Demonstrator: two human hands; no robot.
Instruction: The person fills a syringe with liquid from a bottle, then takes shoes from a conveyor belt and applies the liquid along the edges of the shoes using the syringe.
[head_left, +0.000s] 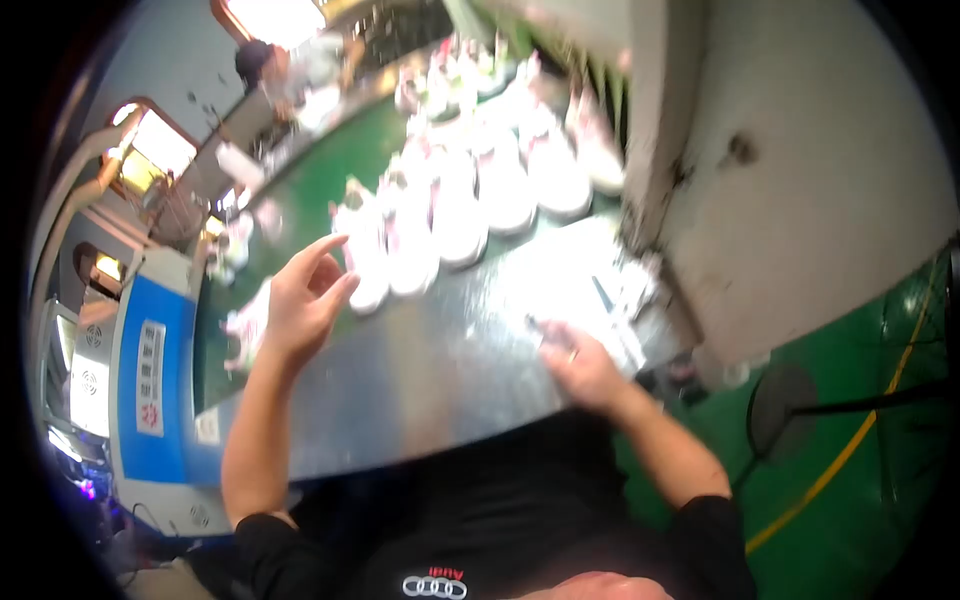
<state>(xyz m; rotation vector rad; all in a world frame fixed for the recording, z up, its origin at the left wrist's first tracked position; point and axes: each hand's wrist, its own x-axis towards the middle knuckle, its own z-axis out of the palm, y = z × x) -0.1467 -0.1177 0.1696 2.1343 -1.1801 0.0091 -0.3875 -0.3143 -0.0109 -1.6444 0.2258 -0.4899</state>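
My left hand (pixel 308 300) is raised over the metal work surface, fingers curved and apart, with nothing between them. Its fingertips come close to the nearest white shoe (pixel 366 258) in a row of white and pinkish shoes. Over the right side of the surface, my right hand (pixel 582 368) is closed, thumb and fingers together. A small dark tip shows at its fingers, too blurred to name. Just beyond it are a bright white sheet (pixel 560 272) and a thin dark tool-like piece (pixel 602 292).
A metal bench (pixel 400 390) meets a green belt (pixel 310 190) bearing several shoes. A blue machine panel (pixel 155 380) stands left, a pale wall-like panel (pixel 790 170) right. A dark round stand (pixel 785 412) is on the green floor. Another person (pixel 300 75) is at the far end.
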